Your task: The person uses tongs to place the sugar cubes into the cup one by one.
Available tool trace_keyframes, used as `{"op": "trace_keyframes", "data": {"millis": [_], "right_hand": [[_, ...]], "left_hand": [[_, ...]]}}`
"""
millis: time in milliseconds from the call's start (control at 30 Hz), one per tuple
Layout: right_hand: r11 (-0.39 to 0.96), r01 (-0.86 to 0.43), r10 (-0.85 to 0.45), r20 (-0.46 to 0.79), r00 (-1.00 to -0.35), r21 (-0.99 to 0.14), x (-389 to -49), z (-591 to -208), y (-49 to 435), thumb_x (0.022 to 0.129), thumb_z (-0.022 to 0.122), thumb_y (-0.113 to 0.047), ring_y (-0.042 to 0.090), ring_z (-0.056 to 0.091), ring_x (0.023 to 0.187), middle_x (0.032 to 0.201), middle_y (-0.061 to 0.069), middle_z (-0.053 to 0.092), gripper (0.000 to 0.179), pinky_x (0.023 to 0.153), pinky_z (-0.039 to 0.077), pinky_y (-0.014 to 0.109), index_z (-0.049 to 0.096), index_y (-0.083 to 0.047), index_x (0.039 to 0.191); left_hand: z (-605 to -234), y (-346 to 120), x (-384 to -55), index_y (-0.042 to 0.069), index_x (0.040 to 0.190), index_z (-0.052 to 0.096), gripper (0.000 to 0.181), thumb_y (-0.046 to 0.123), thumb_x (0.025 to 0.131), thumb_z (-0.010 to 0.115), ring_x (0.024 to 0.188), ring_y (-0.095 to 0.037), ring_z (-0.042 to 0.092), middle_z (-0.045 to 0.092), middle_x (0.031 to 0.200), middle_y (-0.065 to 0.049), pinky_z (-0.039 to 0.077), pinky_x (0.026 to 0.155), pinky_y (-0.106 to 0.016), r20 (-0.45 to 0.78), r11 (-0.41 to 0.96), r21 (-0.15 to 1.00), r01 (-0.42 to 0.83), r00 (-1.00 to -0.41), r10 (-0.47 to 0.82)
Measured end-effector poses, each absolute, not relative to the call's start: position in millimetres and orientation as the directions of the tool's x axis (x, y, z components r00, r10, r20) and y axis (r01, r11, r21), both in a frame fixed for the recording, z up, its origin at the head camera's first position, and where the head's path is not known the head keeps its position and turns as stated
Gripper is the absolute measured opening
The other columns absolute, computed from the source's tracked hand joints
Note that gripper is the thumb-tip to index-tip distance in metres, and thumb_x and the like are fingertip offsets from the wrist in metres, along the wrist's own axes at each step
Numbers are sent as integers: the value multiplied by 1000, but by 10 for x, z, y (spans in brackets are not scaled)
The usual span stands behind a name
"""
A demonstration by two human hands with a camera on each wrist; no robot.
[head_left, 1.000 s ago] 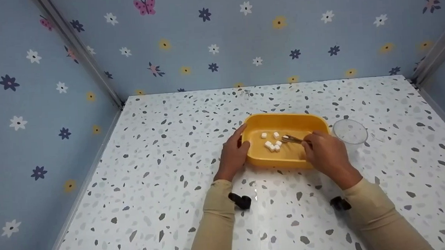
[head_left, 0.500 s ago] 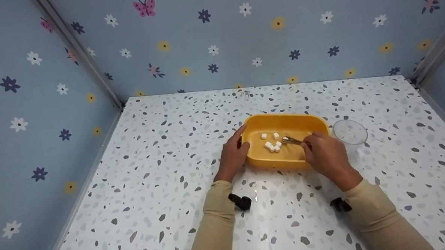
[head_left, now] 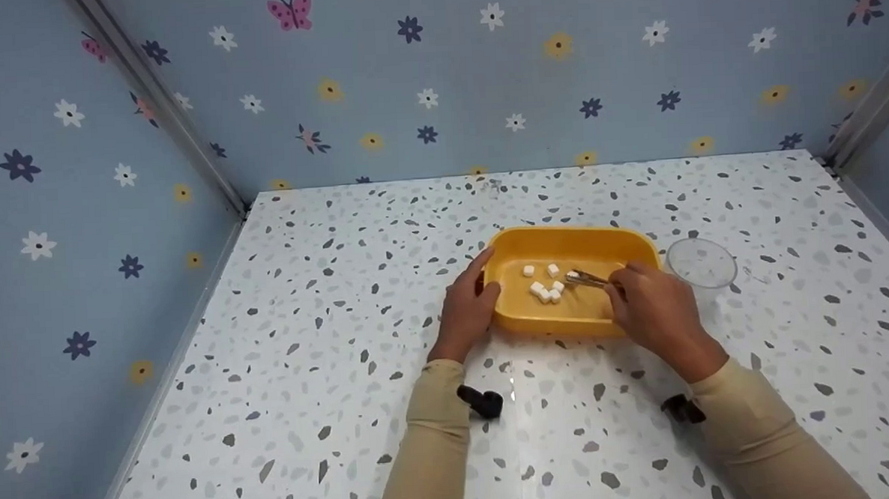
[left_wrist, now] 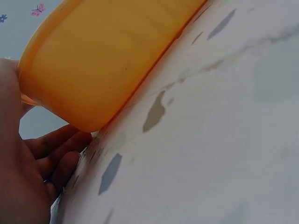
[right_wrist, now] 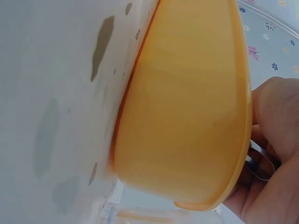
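- Steadying the yellow tray [head_left: 564, 240] flat matters most; any slide would shift its contents.
- Right hand [head_left: 657, 300], over the tray's right end, pinches metal tongs; a light squeeze should suffice.
- Left hand [head_left: 465, 308] grips the tray's left end, thumb over the rim; firm, without tipping.
- Clear container [head_left: 702, 263], just beyond the tray's right end: best not nudged.
- The tongs [head_left: 590, 278] slant into the tray, tips at one white piece; keep them low.
- White cubes [head_left: 543, 295] lie on the tray's floor, left of the tips; avoid brushing them.
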State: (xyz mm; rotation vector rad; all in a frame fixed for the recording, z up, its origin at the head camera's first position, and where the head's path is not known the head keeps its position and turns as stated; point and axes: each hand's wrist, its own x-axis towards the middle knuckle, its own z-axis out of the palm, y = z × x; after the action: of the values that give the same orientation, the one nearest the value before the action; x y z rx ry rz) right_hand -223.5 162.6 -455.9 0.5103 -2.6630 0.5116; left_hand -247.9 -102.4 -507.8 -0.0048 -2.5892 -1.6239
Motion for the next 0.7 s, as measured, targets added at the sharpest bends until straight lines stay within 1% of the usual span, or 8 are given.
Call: {"op": "trace_keyframes", "data": {"millis": [333, 567, 700], "right_hand": [[868, -413, -271, 435, -859, -275, -2221, -4536, 1634, 90, 67, -9, 25, 50, 58, 76, 9, 59, 12, 52, 44, 38, 74, 1, 92], [865, -416, -269, 440, -856, -281, -2225, -4516, 1640, 91, 66, -9, 25, 51, 59, 79, 9, 59, 13, 53, 46, 39, 74, 2, 93], [858, -430, -272, 462, -844, -280, -2213, -4507, 1650, 90, 68, -8, 27, 53, 60, 80, 10, 60, 11, 53, 48, 43, 73, 1, 91]], "left_hand": [[-5070, -1019, -2478, 35, 153, 43, 59, 23, 96, 52, 113, -11, 56, 55, 143, 2, 44, 101, -33, 70, 427, 903, 47, -997, -37], [-5076, -1022, -2478, 36, 153, 43, 59, 24, 96, 53, 113, -10, 56, 55, 143, 3, 45, 100, -32, 62, 421, 907, 36, -997, -48], [-5074, -1025, -2477, 36, 153, 43, 60, 23, 95, 53, 113, -10, 55, 54, 145, 3, 44, 100, -32, 72, 426, 904, 47, -996, -43]]}}
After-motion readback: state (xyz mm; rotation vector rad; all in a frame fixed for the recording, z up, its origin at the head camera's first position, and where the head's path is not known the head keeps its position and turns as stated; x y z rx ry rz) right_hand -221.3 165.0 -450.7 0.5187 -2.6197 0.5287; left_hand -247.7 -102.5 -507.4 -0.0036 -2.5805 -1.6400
